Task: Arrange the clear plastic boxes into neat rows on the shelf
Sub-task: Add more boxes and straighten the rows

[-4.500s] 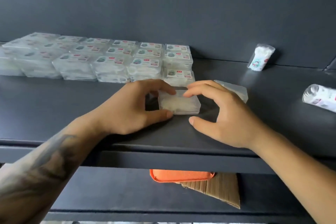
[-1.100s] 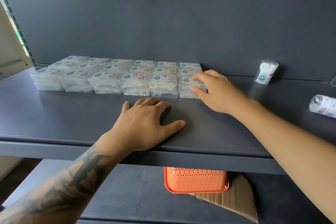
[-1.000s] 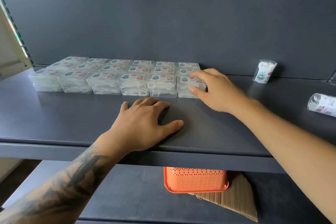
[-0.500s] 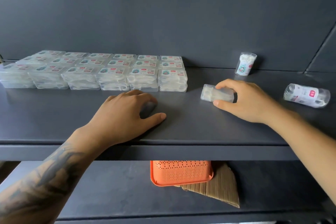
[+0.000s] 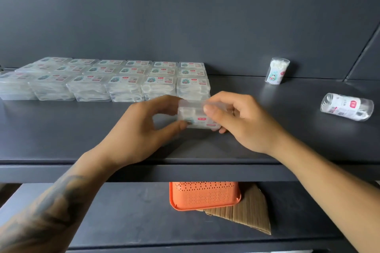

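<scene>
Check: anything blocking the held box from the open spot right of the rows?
Nothing visible. Both the left hand and right hand grip the clear plastic box; the shelf right of the rows is bare.

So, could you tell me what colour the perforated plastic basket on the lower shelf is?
Orange perforated plastic basket; head view.

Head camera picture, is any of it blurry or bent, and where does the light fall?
Head view: the clear box gripped between left hand and right hand is slightly motion-smeared; the rows of boxes go soft toward the left edge; wide-angle bending curves the shelf front; soft daylight, faint shadows under both hands.
</scene>
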A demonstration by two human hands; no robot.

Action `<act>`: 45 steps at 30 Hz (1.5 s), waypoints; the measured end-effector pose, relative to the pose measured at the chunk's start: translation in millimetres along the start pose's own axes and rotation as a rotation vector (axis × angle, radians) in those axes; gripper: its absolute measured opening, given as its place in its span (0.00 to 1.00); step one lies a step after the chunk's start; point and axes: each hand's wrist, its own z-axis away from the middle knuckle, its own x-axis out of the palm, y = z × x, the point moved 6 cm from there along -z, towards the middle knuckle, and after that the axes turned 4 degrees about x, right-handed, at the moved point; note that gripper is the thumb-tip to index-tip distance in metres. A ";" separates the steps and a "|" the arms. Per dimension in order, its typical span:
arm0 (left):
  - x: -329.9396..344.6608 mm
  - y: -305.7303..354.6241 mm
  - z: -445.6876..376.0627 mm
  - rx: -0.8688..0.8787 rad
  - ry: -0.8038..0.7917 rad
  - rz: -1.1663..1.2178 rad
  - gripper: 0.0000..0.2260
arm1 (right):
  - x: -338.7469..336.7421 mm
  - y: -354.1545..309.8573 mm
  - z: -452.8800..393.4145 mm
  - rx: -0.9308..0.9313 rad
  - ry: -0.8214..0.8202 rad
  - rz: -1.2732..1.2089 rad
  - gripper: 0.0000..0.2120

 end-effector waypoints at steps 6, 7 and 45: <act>-1.5 -17.6 -0.7 -0.208 0.016 0.395 0.14 | 8.6 8.2 -4.8 0.048 0.066 -0.220 0.17; -1.7 -19.7 -1.0 -0.227 0.028 0.411 0.15 | 8.4 10.6 -4.5 0.061 0.062 -0.241 0.17; -181.0 -89.1 157.7 -0.503 -0.179 -0.831 0.41 | 175.1 -116.0 -70.8 -0.247 -0.073 0.513 0.18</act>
